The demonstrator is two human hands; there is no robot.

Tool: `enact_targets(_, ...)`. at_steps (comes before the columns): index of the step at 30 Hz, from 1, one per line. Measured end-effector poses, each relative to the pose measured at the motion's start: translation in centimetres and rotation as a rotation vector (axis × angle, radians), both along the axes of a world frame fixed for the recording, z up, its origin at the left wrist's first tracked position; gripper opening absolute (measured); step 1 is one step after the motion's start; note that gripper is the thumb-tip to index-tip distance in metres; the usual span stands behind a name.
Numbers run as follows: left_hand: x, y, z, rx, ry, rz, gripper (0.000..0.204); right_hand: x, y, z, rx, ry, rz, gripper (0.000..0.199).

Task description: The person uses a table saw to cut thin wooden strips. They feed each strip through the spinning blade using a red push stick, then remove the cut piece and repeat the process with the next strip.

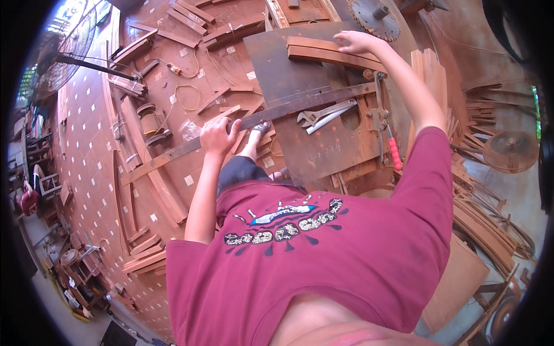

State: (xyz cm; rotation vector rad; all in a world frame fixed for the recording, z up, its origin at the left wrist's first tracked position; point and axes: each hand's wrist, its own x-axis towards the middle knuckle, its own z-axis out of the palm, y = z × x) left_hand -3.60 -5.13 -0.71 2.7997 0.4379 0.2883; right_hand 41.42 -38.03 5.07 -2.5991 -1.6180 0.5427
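Observation:
My left hand (216, 136) is curled over a long dark straight bar (277, 108), its thumb lifted toward the right. The bar slants across a dark metal machine table (268, 55) and reaches out past its left side. On the table's far part lies a reddish-brown piece of wood (314, 52). Over the right end of this wood is my right hand (359, 42), fingers stretched leftward and slightly apart, touching or just above it. An adjustable wrench (314, 117) lies on the table between the bar and my body, beside a white strip (332, 118).
A toothed circular saw blade (375, 18) is close beyond my right hand. A red-handled lever (395, 153) hangs at the table's right side. Wood offcuts (190, 17), a cable spool (151, 122) and cords lie on the tiled floor. A large fan (69, 52) stands far left.

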Motion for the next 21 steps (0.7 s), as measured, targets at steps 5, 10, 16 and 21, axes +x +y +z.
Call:
enact_targets(5, 0.5, 0.0, -0.2, 0.020, -0.039, -0.007, 0.046, 0.1, 2.3, -0.4, -0.150, 0.021, 0.043, 0.042)
enact_targets(10, 0.5, -0.3, -0.4, 0.029, -0.057, 0.043, 0.049, -4.8, 4.7, 2.1, -0.435, 0.224, 0.112, 0.035)
enact_targets(16, 0.5, -0.3, -0.1, 0.046, -0.029, 0.006, 0.048, -5.9, 4.0, 1.5, -0.543, 0.189, 0.091, 0.050)
enact_targets(21, 0.4, -0.3, -0.3, 0.074, -0.048, 0.029, 0.048, -6.4, 5.1, 2.6, -0.665, 0.125, 0.010, 0.044)
